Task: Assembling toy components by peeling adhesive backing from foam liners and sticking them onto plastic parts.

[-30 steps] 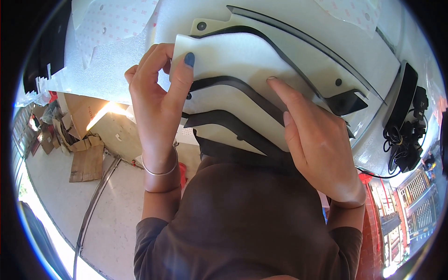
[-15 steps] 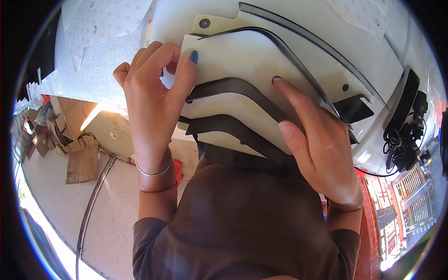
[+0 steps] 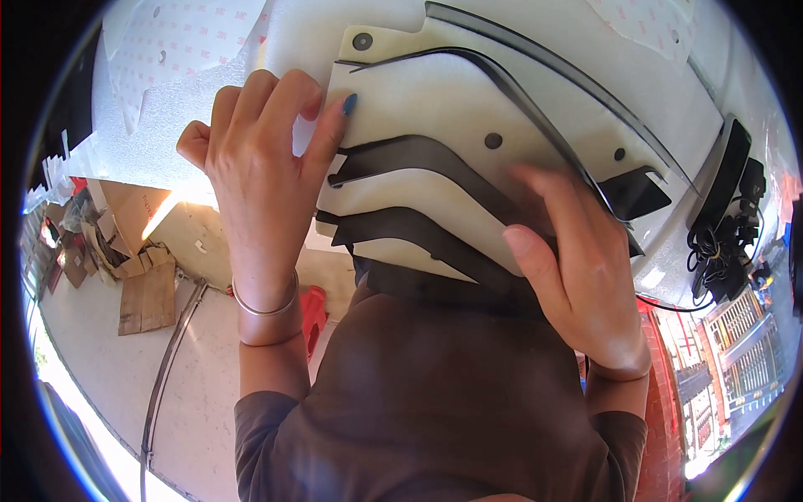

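Note:
A cream, pale panel (image 3: 418,96) lies in front of me, with several dark bent strips running across it in curves. One broad dark strip (image 3: 410,149) crosses it midway, and another dark strip (image 3: 381,223) lies closer to me. My left hand (image 3: 266,138) is at the panel's left edge, fingers half curled and apart, its blue-nailed thumb by the edge; nothing shows between thumb and forefinger. My right hand (image 3: 577,259) rests over the right part of the strips, thumb and forefinger spread. Its forefinger is blurred, just below a dark round spot (image 3: 493,140).
Black devices with a coiled cable (image 3: 719,259) lie at the right edge of the white work surface (image 3: 192,155). Printed backing sheets (image 3: 180,50) are at the far left. Cardboard (image 3: 146,293) and a red object (image 3: 312,314) are on the floor below.
My left hand has shifted slightly left, its fingers spreading. My right forefinger has drawn back from the round spot, uncovering it. The upper strip's left end, overlapped by a white corner before, now shows.

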Tool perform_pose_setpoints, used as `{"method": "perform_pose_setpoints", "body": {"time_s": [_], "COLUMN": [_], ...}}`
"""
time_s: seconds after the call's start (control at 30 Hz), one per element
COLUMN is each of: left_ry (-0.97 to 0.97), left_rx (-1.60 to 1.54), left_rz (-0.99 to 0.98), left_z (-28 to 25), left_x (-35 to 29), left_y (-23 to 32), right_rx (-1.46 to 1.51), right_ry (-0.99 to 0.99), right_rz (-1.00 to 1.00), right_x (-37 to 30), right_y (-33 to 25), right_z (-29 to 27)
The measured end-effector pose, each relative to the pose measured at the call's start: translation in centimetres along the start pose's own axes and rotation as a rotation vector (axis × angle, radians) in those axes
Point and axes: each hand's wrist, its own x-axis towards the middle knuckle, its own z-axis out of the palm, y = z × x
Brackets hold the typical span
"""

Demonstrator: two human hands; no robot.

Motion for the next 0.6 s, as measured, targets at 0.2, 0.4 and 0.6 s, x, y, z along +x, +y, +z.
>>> {"method": "perform_pose_setpoints", "body": {"time_s": [0.2, 0.4, 0.6], "left_ry": [0.025, 0.082, 0.110], "left_rx": [-0.183, -0.417, -0.573], "left_rz": [0.069, -0.014, 0.222], "left_z": [0.6, 1.4, 1.5], "left_x": [0.0, -0.8, -1.9], "left_y": [-1.4, -1.7, -2.0], "right_rx": [-0.076, 0.022, 0.126], "right_ry": [0.025, 0.000, 0.031], "right_rz": [-0.057, -0.072, -0.138], "right_x": [0.4, 2.8, 4.4], "right_y": [-1.1, -2.0, -2.7], "right_z": [0.5, 1.1, 2.2]}}
